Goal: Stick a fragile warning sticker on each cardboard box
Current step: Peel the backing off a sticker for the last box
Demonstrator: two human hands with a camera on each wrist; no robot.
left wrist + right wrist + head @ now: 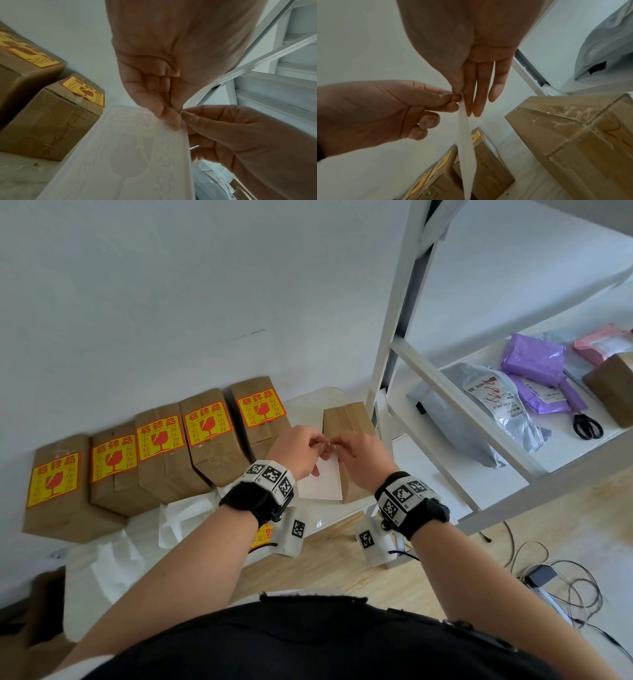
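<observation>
Both hands hold one fragile sticker (322,479) by its top corner, white backing facing me, with the glass symbol showing faintly through (135,155). My left hand (320,445) pinches the corner, and my right hand (337,445) pinches the same corner from the right with thumb and forefinger, its other fingers straight. The sheet (465,148) hangs edge-on in the right wrist view. Behind the hands stands a plain cardboard box (346,419) with no sticker, its taped top (573,135) bare. Left of it, several boxes (164,453) in a row carry yellow-and-red fragile stickers.
Crumpled white backing papers (178,518) and a small pile of stickers (262,537) lie on the white table (308,405) near my left wrist. A white metal rack (445,392) on the right holds parcels (534,361) and scissors (587,426). Cables (561,583) lie on the floor.
</observation>
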